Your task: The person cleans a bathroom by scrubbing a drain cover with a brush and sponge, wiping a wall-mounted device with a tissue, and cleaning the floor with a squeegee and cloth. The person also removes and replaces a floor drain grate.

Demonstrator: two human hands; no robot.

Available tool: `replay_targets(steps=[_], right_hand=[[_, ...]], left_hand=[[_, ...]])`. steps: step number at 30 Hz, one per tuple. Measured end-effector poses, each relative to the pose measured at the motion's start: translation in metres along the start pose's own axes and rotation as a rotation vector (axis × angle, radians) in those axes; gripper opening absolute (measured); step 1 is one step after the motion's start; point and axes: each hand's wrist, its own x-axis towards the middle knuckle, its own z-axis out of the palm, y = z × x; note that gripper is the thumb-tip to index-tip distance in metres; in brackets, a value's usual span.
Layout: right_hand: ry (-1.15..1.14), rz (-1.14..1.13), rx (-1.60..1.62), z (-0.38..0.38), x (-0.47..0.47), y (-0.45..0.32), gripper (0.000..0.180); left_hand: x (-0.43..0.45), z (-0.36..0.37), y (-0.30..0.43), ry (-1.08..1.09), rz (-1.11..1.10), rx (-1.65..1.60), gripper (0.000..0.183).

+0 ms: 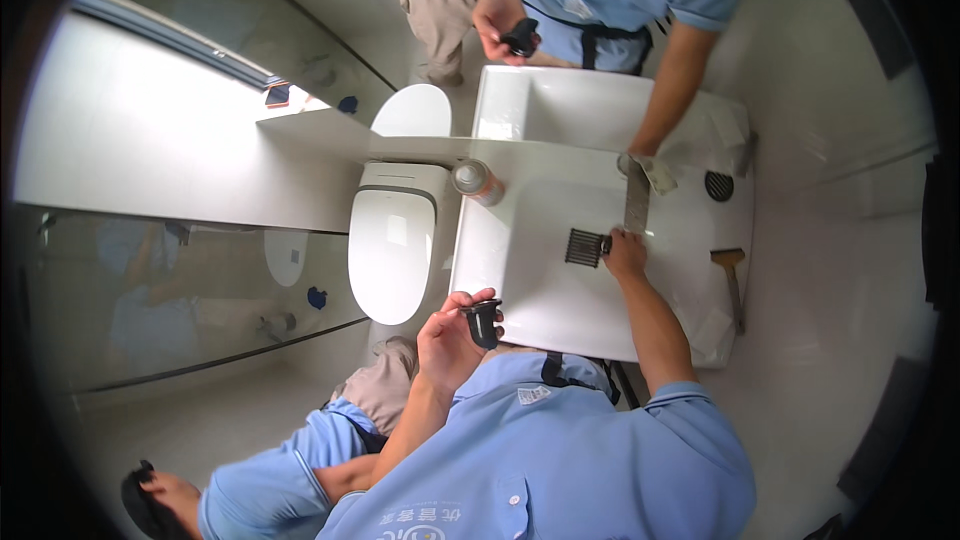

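Observation:
Black cup-shaped part with a rim is held in the fingers of my left hand, at the near left edge of the white washbasin. Over the basin, my right hand is at the end of the flat metal faucet spout. Its fingertips touch a small round metal piece; whether they grip it is hard to tell. Beside that piece lies a dark slatted grate.
A spray can stands on the basin's left ledge. To the right lie a round black slotted cover and a scraper. A white toilet is left of the basin. Another person is at lower left. A mirror reflects both people.

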Motion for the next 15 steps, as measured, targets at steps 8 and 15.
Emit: replay_targets(steps=[8,15], right_hand=[[0.309,0.022,0.626,-0.020,-0.020,0.018,0.017],[0.180,0.249,2.041,-0.133,-0.014,0.035,0.033]], left_hand=[[0.007,-0.005,-0.004,0.015,-0.014,0.119,0.030],[0.003,0.002,-0.031,0.122,-0.068,0.109,0.020]])
